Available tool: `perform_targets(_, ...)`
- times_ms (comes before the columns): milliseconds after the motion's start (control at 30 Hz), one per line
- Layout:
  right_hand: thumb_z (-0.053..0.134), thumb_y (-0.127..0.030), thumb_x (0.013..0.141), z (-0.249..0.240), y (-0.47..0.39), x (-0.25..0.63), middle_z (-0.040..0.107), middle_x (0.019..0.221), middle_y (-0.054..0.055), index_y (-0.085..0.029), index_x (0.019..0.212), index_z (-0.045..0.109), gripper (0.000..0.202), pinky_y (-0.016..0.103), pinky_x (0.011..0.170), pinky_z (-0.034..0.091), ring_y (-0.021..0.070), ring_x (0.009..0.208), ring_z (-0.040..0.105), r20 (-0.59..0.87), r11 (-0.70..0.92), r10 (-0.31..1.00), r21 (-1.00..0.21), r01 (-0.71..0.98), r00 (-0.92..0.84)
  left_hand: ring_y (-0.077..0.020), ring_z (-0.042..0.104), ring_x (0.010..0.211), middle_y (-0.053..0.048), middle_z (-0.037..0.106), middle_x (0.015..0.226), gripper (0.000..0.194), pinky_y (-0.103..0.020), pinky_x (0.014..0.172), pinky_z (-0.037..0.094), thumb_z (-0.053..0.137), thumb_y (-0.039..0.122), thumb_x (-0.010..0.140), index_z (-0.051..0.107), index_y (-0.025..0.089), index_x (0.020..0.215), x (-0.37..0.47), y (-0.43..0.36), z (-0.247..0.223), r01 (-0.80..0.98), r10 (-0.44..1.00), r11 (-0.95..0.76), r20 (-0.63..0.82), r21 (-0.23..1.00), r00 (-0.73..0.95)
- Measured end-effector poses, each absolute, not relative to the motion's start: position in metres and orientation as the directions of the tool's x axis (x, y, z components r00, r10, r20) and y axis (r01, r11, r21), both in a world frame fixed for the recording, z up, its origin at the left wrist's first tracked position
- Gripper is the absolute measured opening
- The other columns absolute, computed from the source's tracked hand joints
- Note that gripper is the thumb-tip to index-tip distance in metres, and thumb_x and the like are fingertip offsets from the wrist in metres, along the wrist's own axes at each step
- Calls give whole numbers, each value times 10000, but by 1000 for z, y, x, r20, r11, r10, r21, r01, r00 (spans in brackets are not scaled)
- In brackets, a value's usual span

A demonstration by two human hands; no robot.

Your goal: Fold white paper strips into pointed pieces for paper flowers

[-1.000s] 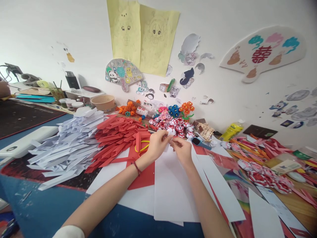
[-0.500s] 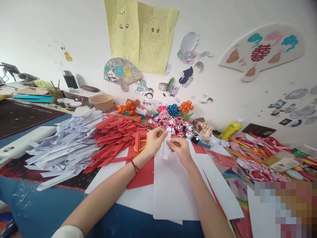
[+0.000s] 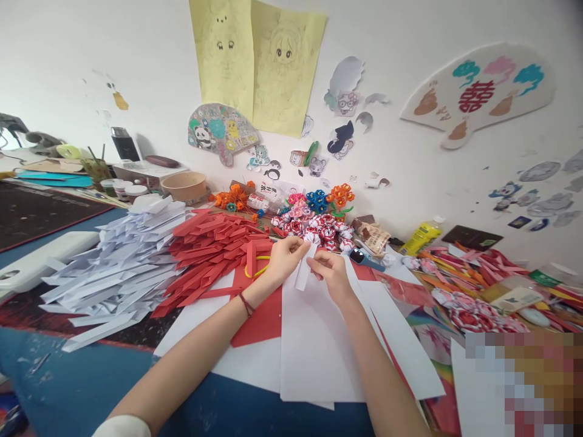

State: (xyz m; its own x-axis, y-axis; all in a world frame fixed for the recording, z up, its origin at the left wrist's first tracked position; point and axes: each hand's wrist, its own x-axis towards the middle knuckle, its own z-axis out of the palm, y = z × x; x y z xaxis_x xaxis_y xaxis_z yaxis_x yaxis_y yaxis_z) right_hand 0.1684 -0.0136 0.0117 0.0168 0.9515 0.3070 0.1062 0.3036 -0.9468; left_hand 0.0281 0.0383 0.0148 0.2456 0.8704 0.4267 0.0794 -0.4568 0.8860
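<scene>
Between my two hands is a narrow white paper strip [image 3: 302, 276], held slanting above the stacked white sheets [image 3: 321, 346]. My left hand [image 3: 288, 258] pinches its upper part between thumb and fingers. My right hand [image 3: 328, 272] is closed on the strip's right edge, a little lower down. A red paper sheet [image 3: 259, 318] lies partly under the white sheets. Left of my hands are a heap of folded red paper strips [image 3: 209, 252] and a larger heap of folded white paper strips [image 3: 125, 261].
Red-and-white paper flowers [image 3: 325, 229] sit behind my hands, with a smartwatch [image 3: 364, 258] to their right. A yellow bottle [image 3: 421, 237] stands by the wall. Coloured strips [image 3: 478, 270] cover the right side. At left are a white device [image 3: 50, 261] and a round tub [image 3: 183, 187].
The strip's lower end has swung slightly to the left. Both hands keep their grip in nearly the same place, and the whole view has shifted a little.
</scene>
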Motion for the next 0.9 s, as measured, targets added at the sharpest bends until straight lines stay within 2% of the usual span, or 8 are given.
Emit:
perform_targets(133, 697, -420, 724, 11, -13, 170, 495, 504, -35, -174, 598, 555, 311, 230, 419, 284, 79, 422, 383, 292, 287, 956, -953, 98, 37, -96, 453, 557, 14, 536, 596, 355, -204, 533, 347, 556, 463, 821, 581, 143, 670, 28, 38, 14, 125, 852, -497, 455, 859, 258)
perform_targets(367, 684, -433, 721, 10, -12, 170, 542, 522, -13, -168, 592, 577, 314, 230, 407, 314, 82, 408, 413, 283, 280, 958, -957, 75, 42, -101, 447, 550, 4, 530, 592, 401, -208, 514, 334, 593, 523, 770, 575, 139, 656, 27, 39, 16, 37, 874, -413, 385, 910, 298)
perform_targets(633, 692, -386, 722, 10, -11, 170, 525, 475, -21, -166, 574, 589, 285, 232, 408, 313, 86, 393, 421, 273, 272, 962, -961, 47, 27, -94, 436, 534, 11, 530, 570, 350, -207, 507, 314, 606, 456, 772, 556, 144, 621, 24, 39, 16, 117, 862, -466, 420, 877, 285)
perform_targets(900, 704, -358, 712, 7, -11, 175, 559, 520, -13, -162, 603, 616, 240, 233, 399, 315, 88, 399, 427, 281, 279, 956, -960, 29, 89, -88, 415, 523, 32, 491, 530, 341, -210, 505, 278, 572, 401, 802, 526, 144, 583, 24, 36, 22, 209, 843, -484, 389, 850, 372)
